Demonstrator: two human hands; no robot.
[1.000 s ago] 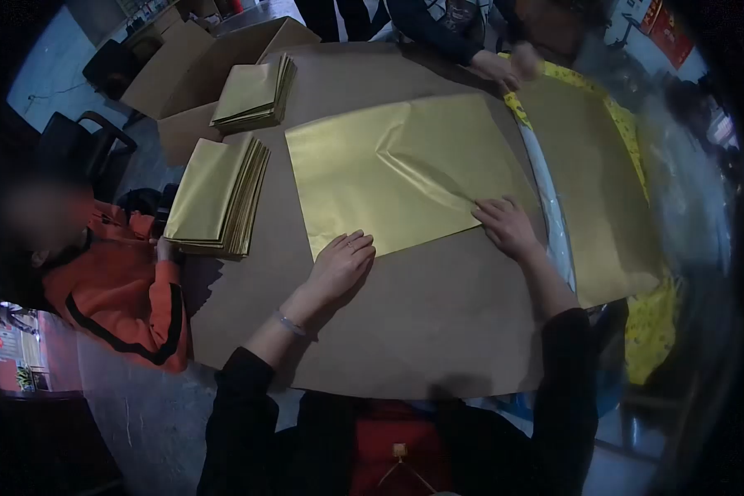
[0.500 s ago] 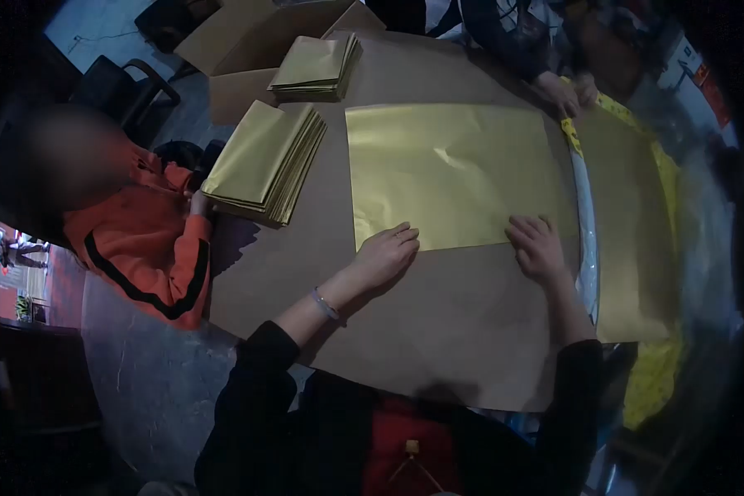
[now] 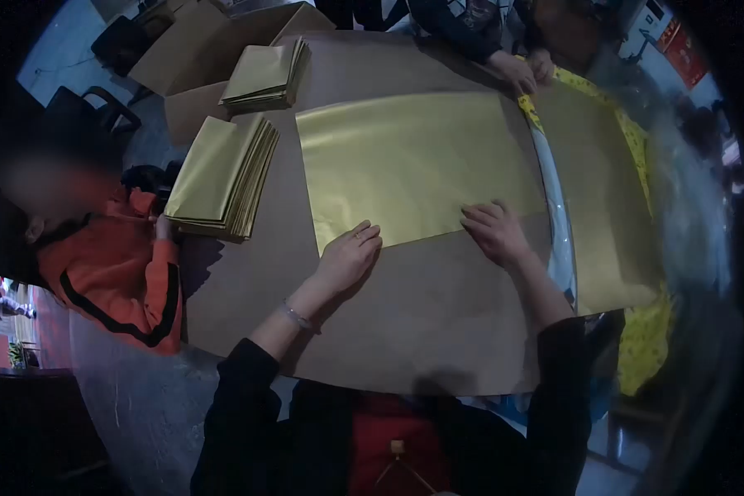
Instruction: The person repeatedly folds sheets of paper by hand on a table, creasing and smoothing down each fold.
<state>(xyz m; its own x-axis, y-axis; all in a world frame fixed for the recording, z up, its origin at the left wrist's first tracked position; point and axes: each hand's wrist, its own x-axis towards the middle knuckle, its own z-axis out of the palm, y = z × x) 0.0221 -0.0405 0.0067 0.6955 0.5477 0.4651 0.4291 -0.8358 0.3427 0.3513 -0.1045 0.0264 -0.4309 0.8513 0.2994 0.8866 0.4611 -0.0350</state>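
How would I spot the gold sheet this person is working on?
Find the big brown work surface. In its middle lies a gold sheet, the wearer's left hand and right hand at its near edge. Unlike the near gold stack and far gold stack to its left, it lies spread out flat.

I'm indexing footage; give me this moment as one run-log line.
left hand: on gold sheet, near edge | right hand: on same edge | gold sheet: spread open | gold stacks: two, left of gold sheet

Camera, one, head-worn: looks forward and down, close above my left hand (image 3: 349, 258) and right hand (image 3: 498, 236), across brown tabletop (image 3: 422, 322).
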